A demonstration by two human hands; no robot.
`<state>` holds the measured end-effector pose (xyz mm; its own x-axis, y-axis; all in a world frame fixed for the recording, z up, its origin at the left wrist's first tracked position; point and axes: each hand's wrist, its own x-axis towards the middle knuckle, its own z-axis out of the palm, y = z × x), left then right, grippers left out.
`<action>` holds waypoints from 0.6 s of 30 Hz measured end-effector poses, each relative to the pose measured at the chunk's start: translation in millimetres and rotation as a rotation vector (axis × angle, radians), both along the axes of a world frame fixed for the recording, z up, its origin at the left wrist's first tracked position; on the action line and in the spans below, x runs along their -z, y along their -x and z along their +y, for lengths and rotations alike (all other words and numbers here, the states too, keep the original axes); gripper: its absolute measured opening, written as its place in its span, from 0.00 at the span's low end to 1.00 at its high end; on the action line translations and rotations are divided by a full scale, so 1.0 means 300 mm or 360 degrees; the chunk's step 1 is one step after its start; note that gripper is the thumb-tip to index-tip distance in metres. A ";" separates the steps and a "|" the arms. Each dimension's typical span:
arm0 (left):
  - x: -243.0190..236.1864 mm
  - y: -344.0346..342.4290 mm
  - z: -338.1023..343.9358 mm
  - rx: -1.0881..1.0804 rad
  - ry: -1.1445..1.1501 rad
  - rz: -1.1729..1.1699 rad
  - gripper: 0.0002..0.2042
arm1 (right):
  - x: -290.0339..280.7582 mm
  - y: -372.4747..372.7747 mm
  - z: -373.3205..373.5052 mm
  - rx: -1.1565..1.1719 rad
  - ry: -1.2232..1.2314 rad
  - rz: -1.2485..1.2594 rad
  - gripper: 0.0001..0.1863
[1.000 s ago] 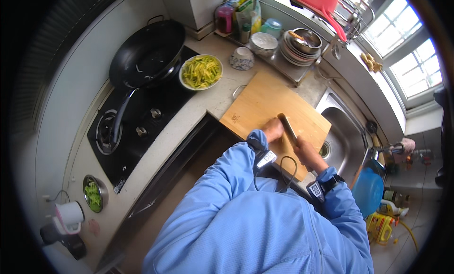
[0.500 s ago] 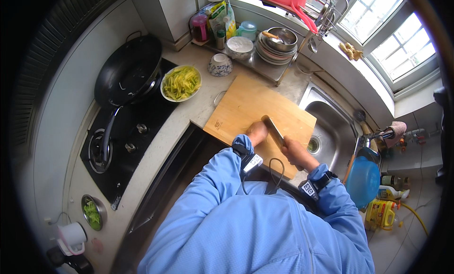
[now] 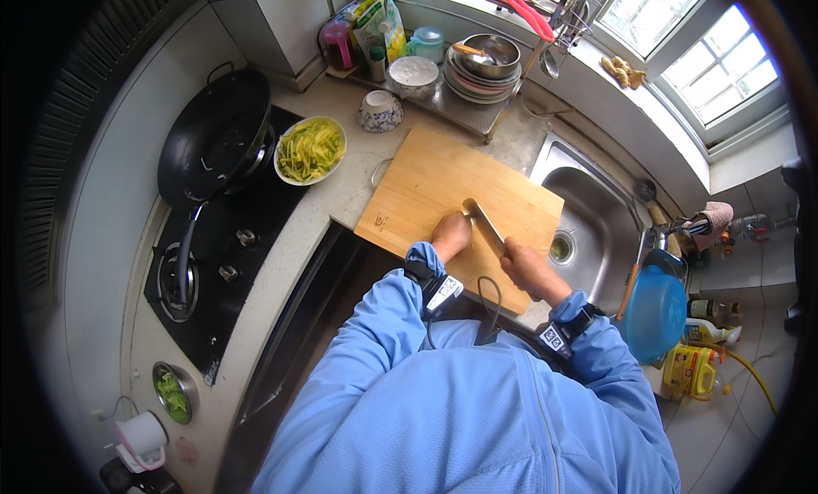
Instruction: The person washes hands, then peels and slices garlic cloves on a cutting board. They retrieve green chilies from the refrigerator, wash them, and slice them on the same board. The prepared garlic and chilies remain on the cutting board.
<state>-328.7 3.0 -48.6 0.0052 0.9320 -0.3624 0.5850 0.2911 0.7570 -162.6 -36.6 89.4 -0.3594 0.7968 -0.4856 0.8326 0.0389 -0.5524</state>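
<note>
A wooden cutting board (image 3: 417, 179) lies on the counter in front of me, its right end beside the sink. My right hand (image 3: 530, 268) is wrapped round the handle of a kitchen knife (image 3: 485, 226), whose blade points away from me over the board. Against the blade's left side, my left hand (image 3: 452, 233) rests on the board with its fingers curled in. A small pale yellow bit shows at those fingertips; what they hold is mostly hidden. Tiny scraps dot the board to the right of the knife.
Left of the board stand a bowl of yellow-green strips (image 3: 310, 151), an upturned patterned bowl (image 3: 380, 112) and a black wok (image 3: 213, 140) on the stove. The steel sink (image 3: 588, 226) is at right, with a blue basin (image 3: 654, 315) nearby. Stacked plates (image 3: 479, 87) sit behind.
The view has shifted a little, so the whole scene sits slightly further left. Both hands and the knife keep nearly the same place on the board.
</note>
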 end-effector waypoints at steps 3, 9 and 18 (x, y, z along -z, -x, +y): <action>0.011 -0.007 0.015 0.0017 0.0067 0.0077 0.21 | 0.009 -0.003 0.007 -0.0019 0.0022 -0.0002 0.08; -0.052 -0.007 0.022 -0.0025 0.0216 -0.0026 0.23 | 0.006 0.000 0.021 0.0015 0.0169 -0.0042 0.07; -0.036 -0.015 0.027 -0.0069 0.0200 -0.0057 0.26 | -0.001 -0.022 0.039 0.0087 0.0349 0.0121 0.06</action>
